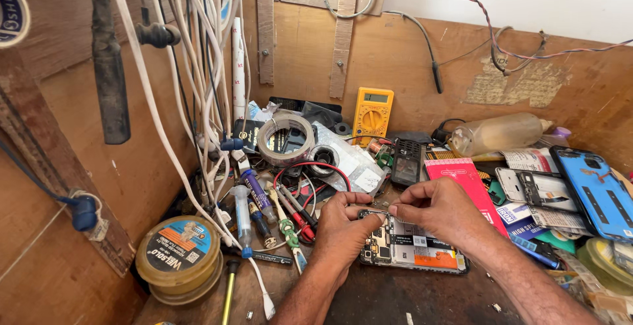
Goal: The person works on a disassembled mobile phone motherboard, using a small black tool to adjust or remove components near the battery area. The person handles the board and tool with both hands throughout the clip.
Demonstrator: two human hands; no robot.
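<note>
A cluttered wooden tabletop (389,298) sits in a corner of brown board walls, with a bundle of white cables (198,68) hanging down the left wall. At near centre lies an opened phone (412,251), back cover off, its circuit board and battery exposed. The left hand (343,229) rests on the phone's left end, fingertips pinched on a small part at its far edge. The right hand (438,209) comes in from the right, thumb and forefinger pinched on the same spot, touching the left fingertips; what exactly is held is too small to tell. Just left of the hands lie red probe leads (300,216) and glue syringes (242,209). At near left stands a round yellow spool (179,259). A tape roll (285,140) and a yellow multimeter (372,115) stand far behind the hands, against the back wall. To the right lie a red packet (468,180), a plastic bottle (501,134) on its side and a blue phone case (597,193).
</note>
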